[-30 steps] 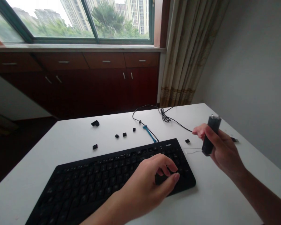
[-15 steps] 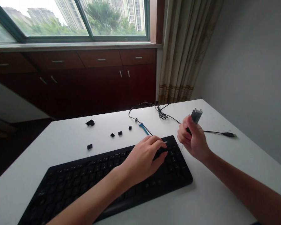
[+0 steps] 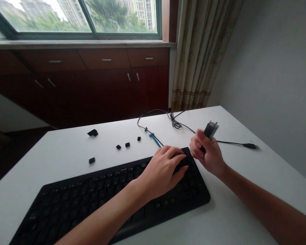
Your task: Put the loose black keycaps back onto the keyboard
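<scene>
We clench a dark tool (image 3: 211,130) in our right hand (image 3: 209,154), near the keyboard (image 3: 94,190) on the table (image 3: 61,149). Our left hand (image 3: 163,172) curves over the keys; whether it grips anything, we cannot tell. We seem mid-work on the keys; the next move probably calls for steady left fingers.

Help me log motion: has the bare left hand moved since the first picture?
Yes: the left hand moved toward the far edge of the black rectangular keyboard.

Palm tree (image 3: 109,14) and high-rise buildings (image 3: 148,15) stand outside green-framed window (image 3: 89,21) | sill (image 3: 91,44) runs under window | reddish-brown cabinets (image 3: 102,92) stand below window | patterned curtain (image 3: 197,58) hangs right of window | wall (image 3: 270,68) farther right
</scene>
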`<control>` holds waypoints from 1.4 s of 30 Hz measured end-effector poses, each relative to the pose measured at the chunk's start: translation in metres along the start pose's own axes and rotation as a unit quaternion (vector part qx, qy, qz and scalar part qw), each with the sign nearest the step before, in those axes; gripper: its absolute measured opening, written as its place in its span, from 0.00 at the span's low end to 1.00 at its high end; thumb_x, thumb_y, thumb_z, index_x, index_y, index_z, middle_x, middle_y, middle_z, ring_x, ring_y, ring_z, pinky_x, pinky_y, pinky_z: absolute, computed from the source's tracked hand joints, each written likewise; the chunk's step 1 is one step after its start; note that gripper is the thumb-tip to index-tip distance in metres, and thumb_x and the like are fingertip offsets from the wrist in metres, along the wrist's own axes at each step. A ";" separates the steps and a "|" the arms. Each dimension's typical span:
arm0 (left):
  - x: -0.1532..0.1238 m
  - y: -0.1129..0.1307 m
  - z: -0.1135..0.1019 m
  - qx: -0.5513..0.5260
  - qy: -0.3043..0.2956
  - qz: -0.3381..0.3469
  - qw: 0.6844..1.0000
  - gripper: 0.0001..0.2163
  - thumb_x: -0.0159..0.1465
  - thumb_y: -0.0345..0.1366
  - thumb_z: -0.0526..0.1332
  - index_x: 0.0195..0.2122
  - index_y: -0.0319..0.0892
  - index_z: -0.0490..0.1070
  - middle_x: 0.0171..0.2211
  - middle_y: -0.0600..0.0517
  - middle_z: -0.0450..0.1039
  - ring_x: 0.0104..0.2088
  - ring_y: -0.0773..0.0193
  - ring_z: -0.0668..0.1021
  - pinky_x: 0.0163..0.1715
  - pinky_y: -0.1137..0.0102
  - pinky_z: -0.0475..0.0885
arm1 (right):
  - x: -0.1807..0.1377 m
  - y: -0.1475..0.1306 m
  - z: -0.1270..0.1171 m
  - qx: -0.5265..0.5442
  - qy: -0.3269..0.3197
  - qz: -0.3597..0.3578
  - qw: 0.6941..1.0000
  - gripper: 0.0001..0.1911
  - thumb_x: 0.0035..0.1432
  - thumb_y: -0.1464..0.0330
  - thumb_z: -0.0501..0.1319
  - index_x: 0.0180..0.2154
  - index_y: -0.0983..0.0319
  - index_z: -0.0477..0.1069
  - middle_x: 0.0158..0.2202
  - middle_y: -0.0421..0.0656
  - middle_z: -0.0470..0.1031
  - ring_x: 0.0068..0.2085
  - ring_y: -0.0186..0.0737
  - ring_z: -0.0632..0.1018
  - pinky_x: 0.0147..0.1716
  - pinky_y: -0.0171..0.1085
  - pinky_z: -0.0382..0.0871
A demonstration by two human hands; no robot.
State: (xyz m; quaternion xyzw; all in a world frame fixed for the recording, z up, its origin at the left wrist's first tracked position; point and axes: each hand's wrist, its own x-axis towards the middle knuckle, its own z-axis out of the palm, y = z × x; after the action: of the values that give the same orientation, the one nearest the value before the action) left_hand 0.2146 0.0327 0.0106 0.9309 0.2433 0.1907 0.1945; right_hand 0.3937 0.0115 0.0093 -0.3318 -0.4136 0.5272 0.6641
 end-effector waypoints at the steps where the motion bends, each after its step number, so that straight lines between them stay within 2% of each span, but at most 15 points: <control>1: 0.000 0.000 0.000 0.000 0.002 -0.001 1.000 0.14 0.70 0.40 0.56 0.54 0.43 0.72 0.52 0.47 0.73 0.51 0.52 0.72 0.54 0.54 0.68 | -0.001 0.000 0.000 -0.004 -0.002 0.002 1.000 0.22 0.66 0.58 0.59 0.22 0.59 0.59 0.13 0.31 0.57 0.14 0.27 0.55 0.14 0.33 0.44; 4: -0.001 0.000 0.002 -0.001 0.005 -0.003 1.000 0.14 0.70 0.39 0.56 0.54 0.43 0.72 0.52 0.47 0.72 0.52 0.52 0.71 0.54 0.53 0.68 | -0.003 0.001 0.002 -0.003 0.010 0.026 1.000 0.24 0.65 0.56 0.60 0.21 0.59 0.58 0.13 0.31 0.56 0.14 0.27 0.56 0.13 0.33 0.44; 7: -0.001 0.001 0.002 -0.004 0.007 -0.005 1.000 0.14 0.70 0.39 0.57 0.53 0.43 0.72 0.52 0.47 0.72 0.52 0.52 0.71 0.54 0.53 0.68 | -0.004 0.003 0.006 0.011 0.066 0.055 0.996 0.29 0.61 0.55 0.63 0.18 0.59 0.53 0.12 0.30 0.50 0.14 0.25 0.53 0.13 0.33 0.44; 10: -0.001 0.001 0.003 -0.007 0.013 -0.007 1.000 0.14 0.70 0.39 0.57 0.53 0.43 0.72 0.51 0.47 0.73 0.51 0.52 0.71 0.53 0.53 0.68 | -0.001 0.007 0.011 0.007 0.139 0.039 0.989 0.32 0.59 0.56 0.66 0.15 0.59 0.49 0.11 0.30 0.48 0.13 0.24 0.51 0.12 0.33 0.44; 13: -0.001 0.002 0.003 -0.006 0.015 -0.006 1.000 0.13 0.69 0.39 0.57 0.53 0.43 0.73 0.51 0.47 0.73 0.51 0.52 0.71 0.53 0.54 0.68 | 0.003 0.012 0.015 -0.003 0.166 0.019 0.986 0.32 0.57 0.56 0.67 0.15 0.59 0.50 0.12 0.30 0.48 0.13 0.24 0.51 0.11 0.32 0.43; 22: -0.002 0.001 0.004 -0.002 0.019 -0.002 1.000 0.13 0.69 0.39 0.58 0.53 0.42 0.72 0.51 0.48 0.73 0.51 0.52 0.71 0.53 0.55 0.68 | 0.009 0.019 0.016 -0.066 0.167 0.015 0.984 0.29 0.58 0.56 0.67 0.17 0.59 0.55 0.12 0.30 0.52 0.13 0.25 0.54 0.11 0.32 0.46; 27: -0.001 0.001 0.005 -0.002 0.023 -0.001 1.000 0.12 0.69 0.39 0.58 0.51 0.42 0.73 0.51 0.47 0.73 0.51 0.52 0.71 0.53 0.55 0.69 | 0.010 0.010 0.012 0.054 0.166 0.074 0.982 0.32 0.57 0.57 0.67 0.16 0.59 0.49 0.11 0.29 0.47 0.12 0.24 0.49 0.09 0.31 0.43; 35: -0.001 0.001 0.005 -0.004 0.028 -0.001 1.000 0.13 0.69 0.39 0.59 0.52 0.42 0.73 0.50 0.47 0.73 0.51 0.51 0.72 0.53 0.54 0.69 | 0.008 0.008 -0.001 0.134 0.165 0.065 0.975 0.32 0.61 0.56 0.64 0.18 0.59 0.46 0.11 0.29 0.45 0.13 0.26 0.45 0.10 0.31 0.41; 39: -0.001 0.001 0.005 -0.007 0.030 -0.001 1.000 0.12 0.69 0.38 0.59 0.51 0.43 0.73 0.51 0.46 0.73 0.51 0.51 0.72 0.53 0.53 0.69 | 0.006 0.009 0.003 0.095 0.142 0.063 0.983 0.32 0.59 0.55 0.65 0.17 0.59 0.47 0.11 0.29 0.46 0.13 0.25 0.46 0.10 0.32 0.40; 42: -0.001 0.001 0.004 -0.008 0.026 -0.002 1.000 0.13 0.69 0.39 0.58 0.52 0.43 0.72 0.51 0.47 0.73 0.51 0.51 0.72 0.53 0.53 0.69 | 0.003 0.011 0.010 0.036 0.108 0.030 0.993 0.32 0.58 0.54 0.67 0.16 0.60 0.51 0.11 0.30 0.49 0.12 0.25 0.49 0.12 0.33 0.41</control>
State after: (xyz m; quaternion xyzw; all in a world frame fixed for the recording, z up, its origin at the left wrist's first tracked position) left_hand 0.2156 0.0305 0.0069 0.9236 0.2483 0.2163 0.1963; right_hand 0.3807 0.0169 0.0043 -0.3747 -0.3098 0.5223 0.7006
